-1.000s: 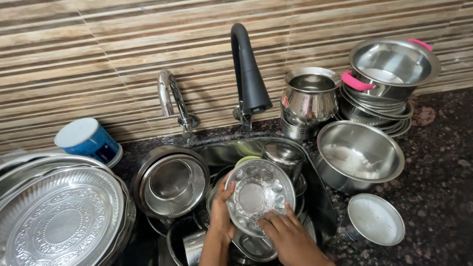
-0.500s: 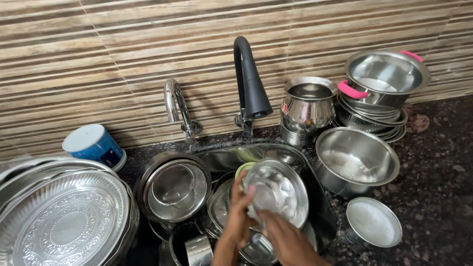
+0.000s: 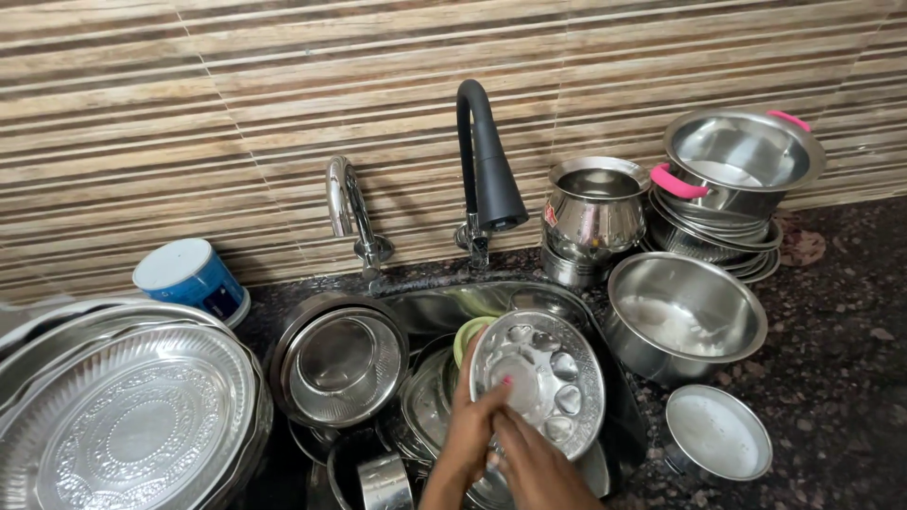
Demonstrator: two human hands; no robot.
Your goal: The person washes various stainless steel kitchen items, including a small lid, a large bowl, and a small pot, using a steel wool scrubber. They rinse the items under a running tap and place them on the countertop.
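A round steel plate with several shallow dimples (image 3: 548, 378) is tilted up over the sink (image 3: 430, 307). My left hand (image 3: 472, 430) grips its lower left rim, thumb across the face. My right hand (image 3: 529, 463) presses against the plate's lower edge, fingers curled; I cannot tell whether it holds a scrubber. A light green rim (image 3: 463, 332) shows behind the plate.
The sink holds a steel strainer bowl (image 3: 340, 364), cups and more plates. Large embossed steel trays (image 3: 123, 425) are stacked at left by a blue tub (image 3: 189, 274). Right counter: big bowl (image 3: 685, 316), lid (image 3: 718, 433), round pot (image 3: 595, 208), pink-handled pan (image 3: 742, 156). Black faucet (image 3: 487, 175), chrome tap (image 3: 345, 203).
The dimpled plate has been turned and shifted a little right, its face showing again after tilting away. Both hands slid lower on it and closer together.
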